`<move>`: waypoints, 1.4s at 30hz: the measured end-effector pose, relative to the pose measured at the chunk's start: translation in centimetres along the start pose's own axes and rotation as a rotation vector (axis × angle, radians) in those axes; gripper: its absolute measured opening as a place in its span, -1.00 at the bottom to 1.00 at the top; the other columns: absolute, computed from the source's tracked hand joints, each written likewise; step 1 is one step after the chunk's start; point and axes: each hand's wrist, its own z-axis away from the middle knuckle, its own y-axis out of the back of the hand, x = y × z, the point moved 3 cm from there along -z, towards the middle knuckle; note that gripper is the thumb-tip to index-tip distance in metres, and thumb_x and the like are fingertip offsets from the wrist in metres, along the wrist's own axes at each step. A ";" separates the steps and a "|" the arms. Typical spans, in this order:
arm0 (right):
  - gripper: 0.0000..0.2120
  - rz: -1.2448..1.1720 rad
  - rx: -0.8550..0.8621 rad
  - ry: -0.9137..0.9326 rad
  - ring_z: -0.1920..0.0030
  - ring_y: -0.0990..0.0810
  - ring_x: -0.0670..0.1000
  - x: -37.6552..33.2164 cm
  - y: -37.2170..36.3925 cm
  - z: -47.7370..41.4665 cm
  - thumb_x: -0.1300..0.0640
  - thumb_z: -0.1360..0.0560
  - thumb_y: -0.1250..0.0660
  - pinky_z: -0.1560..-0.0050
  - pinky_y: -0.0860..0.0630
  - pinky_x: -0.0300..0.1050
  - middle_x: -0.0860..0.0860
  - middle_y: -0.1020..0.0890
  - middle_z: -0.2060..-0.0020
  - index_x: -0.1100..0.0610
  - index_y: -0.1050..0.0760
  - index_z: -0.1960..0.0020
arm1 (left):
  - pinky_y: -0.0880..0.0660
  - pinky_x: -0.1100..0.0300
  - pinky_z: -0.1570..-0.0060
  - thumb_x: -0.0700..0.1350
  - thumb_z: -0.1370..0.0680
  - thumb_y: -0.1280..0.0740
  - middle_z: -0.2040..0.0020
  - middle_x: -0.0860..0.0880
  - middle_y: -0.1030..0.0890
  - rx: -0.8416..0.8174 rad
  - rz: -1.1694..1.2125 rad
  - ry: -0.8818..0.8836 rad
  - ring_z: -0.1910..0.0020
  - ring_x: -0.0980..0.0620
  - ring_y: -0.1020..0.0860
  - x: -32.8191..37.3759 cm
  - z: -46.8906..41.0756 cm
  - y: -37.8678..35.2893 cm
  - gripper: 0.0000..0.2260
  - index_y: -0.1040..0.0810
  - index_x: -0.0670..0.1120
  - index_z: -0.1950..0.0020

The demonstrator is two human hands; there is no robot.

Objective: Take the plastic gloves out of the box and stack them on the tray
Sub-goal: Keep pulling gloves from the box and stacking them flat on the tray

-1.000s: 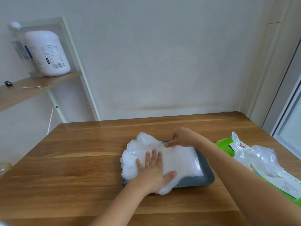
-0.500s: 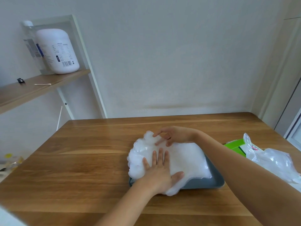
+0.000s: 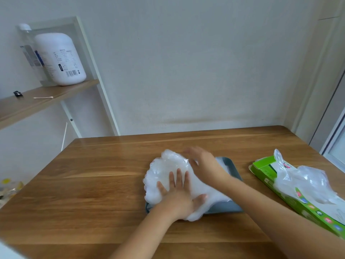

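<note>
At the far left, off the working area, a shelf (image 3: 46,98) carried a white jug (image 3: 59,58) and a cotton swab (image 3: 43,97), neither of them part of the job. Across the wooden table (image 3: 93,193) to the right, the stack of plastic gloves (image 3: 168,165) lay on the grey tray (image 3: 224,207). Its finger ends bulged over the tray's left edge and its cuff end pointed right, so the stack's long axis ran roughly left to right.

The left hand (image 3: 179,195) lay flat on the near half of the stack, fingers straight and slightly spread, thumb out to the right, pressing down and gripping nothing. The right hand (image 3: 205,165) was over the far half, just beyond the left. It was blurred, but its fingers looked loosely extended and it seemed to hold nothing. Whether it touched the plastic could not be told.

Further right, well clear of the tray, sat the green box (image 3: 265,163). Its long axis ran diagonally from the far left to the near right. The remaining gloves (image 3: 308,180) billowed out of its top in a loose, crumpled mass.

The supply therefore lay to the right of both hands, on the right arm's side. The right hand was plainly the nearer and could likely fetch the next glove while the left held the stack down. The likely snag was that several of the thin gloves would come out together.
</note>
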 end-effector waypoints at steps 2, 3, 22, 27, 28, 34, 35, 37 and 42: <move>-0.62 0.017 -0.164 0.025 -0.36 -0.40 -0.02 -0.7 -1.4 3.6 0.25 -0.62 -0.12 -0.23 -0.16 -0.46 0.03 -0.40 -0.40 0.14 -0.33 -0.42 | 0.28 -0.40 -0.35 0.29 -0.59 -0.05 -0.49 -0.12 0.47 -0.016 -0.071 -0.012 -0.48 -0.18 0.43 0.0 -0.1 -0.1 -0.18 0.44 -0.06 -0.52; -0.60 0.000 -0.243 0.019 -0.45 -0.27 -0.04 -0.6 -2.1 5.1 0.19 -0.64 -0.07 -0.32 -0.07 -0.44 0.03 -0.30 -0.47 0.13 -0.23 -0.48 | 0.26 -0.43 -0.34 0.27 -0.58 -0.10 -0.50 -0.13 0.47 -0.018 -0.088 -0.031 -0.48 -0.21 0.43 0.1 -0.1 -0.2 -0.16 0.42 -0.05 -0.52; -0.65 0.130 0.018 -0.268 -0.21 -0.49 -0.02 3.0 6.6 9.1 -0.03 -0.56 -0.26 -0.11 -0.35 -0.25 -0.02 -0.52 -0.27 0.05 -0.47 -0.31 | -0.27 0.00 -0.38 0.53 -0.34 -0.20 -0.42 -0.12 -0.39 0.255 0.314 0.214 -0.36 -0.12 -0.37 0.2 1.3 4.2 -0.04 -0.19 -0.07 -0.54; -0.90 0.193 0.328 -0.302 0.05 -0.55 -0.05 5.0 15.0 14.3 0.11 -0.49 -0.40 0.11 -0.31 -0.29 -0.19 -0.53 0.15 0.00 -0.62 0.00 | -0.13 0.08 -0.45 0.14 -0.57 -0.29 -0.42 0.06 -0.39 0.575 0.513 -0.117 -0.44 0.05 -0.25 5.6 3.7 6.3 -0.48 -0.30 0.01 -0.48; -0.89 0.220 0.329 -0.316 0.07 -0.55 -0.04 6.1 16.0 15.1 0.09 -0.47 -0.43 0.14 -0.31 -0.23 -0.20 -0.52 0.17 0.00 -0.62 0.00 | -0.22 0.19 -0.36 0.08 -0.56 -0.32 -0.35 0.12 -0.43 0.575 0.596 -0.188 -0.37 0.13 -0.31 7.1 3.9 6.3 -0.55 -0.36 0.04 -0.43; -0.51 0.205 0.127 -0.480 -0.20 -0.43 -0.05 11.3 14.6 17.4 -0.15 -0.33 -0.49 -0.11 -0.31 -0.21 -0.15 -0.51 -0.15 -0.03 -0.54 -0.21 | -0.52 0.33 -0.07 -0.02 -0.49 -0.45 0.01 0.10 -0.63 0.286 0.869 -0.360 0.03 0.19 -0.60 14.6 0.3 2.4 -0.71 -0.61 -0.07 -0.17; -0.47 0.208 0.130 -0.500 -0.23 -0.41 -0.03 12.1 13.9 17.7 -0.16 -0.34 -0.48 -0.16 -0.31 -0.19 -0.13 -0.49 -0.21 -0.02 -0.51 -0.25 | -0.52 0.31 -0.11 -0.01 -0.48 -0.46 -0.01 0.09 -0.63 0.265 0.881 -0.363 0.01 0.18 -0.60 15.8 -0.3 1.7 -0.68 -0.60 -0.08 -0.19; -0.50 0.207 0.193 -0.530 -0.22 -0.42 0.01 13.0 13.1 18.0 -0.14 -0.37 -0.47 -0.19 -0.34 -0.13 -0.09 -0.50 -0.24 0.00 -0.51 -0.26 | -0.48 0.31 -0.15 0.03 -0.47 -0.46 -0.08 0.06 -0.63 0.275 0.870 -0.362 -0.05 0.19 -0.58 17.8 -1.4 0.7 -0.63 -0.59 -0.09 -0.22; -0.85 -0.006 0.395 -0.577 0.01 -0.52 -0.01 13.3 13.6 18.7 0.09 -0.49 -0.40 0.10 -0.35 -0.25 -0.09 -0.59 0.05 0.09 -0.63 -0.03 | -0.34 0.37 0.04 0.05 -0.48 -0.44 -0.05 0.10 -0.58 0.406 0.802 -0.345 -0.02 0.19 -0.50 20.1 -2.8 0.5 -0.64 -0.59 -0.07 -0.22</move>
